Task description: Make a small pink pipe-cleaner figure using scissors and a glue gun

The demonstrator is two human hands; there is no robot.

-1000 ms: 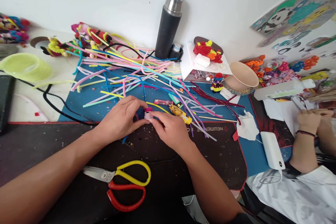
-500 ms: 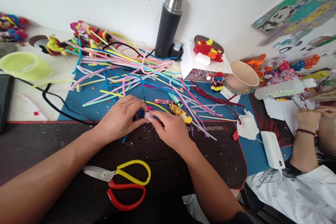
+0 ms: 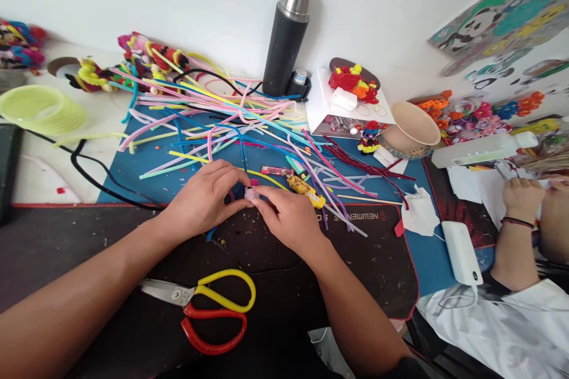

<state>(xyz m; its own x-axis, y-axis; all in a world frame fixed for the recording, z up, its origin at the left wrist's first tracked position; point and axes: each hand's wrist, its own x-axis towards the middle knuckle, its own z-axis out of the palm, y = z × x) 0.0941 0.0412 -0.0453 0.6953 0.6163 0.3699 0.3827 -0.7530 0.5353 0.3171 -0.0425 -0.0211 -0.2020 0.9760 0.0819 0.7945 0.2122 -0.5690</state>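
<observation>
Between my two hands is a small fuzzy pink piece, with some magenta and dark blue showing behind it. My left hand pinches it from the left, fingers bent over it. From the right, my right hand holds the same piece between thumb and forefinger. Much of the piece is hidden by the fingers. Scissors with one yellow and one red handle lie on the dark mat below my hands. Many coloured fuzzy stems are spread beyond my hands.
A black thermos stands against the wall. A yellow tool and a pink lighter lie past my right hand. A beige bowl, clear bottle and white power bank are right, near another person's hands.
</observation>
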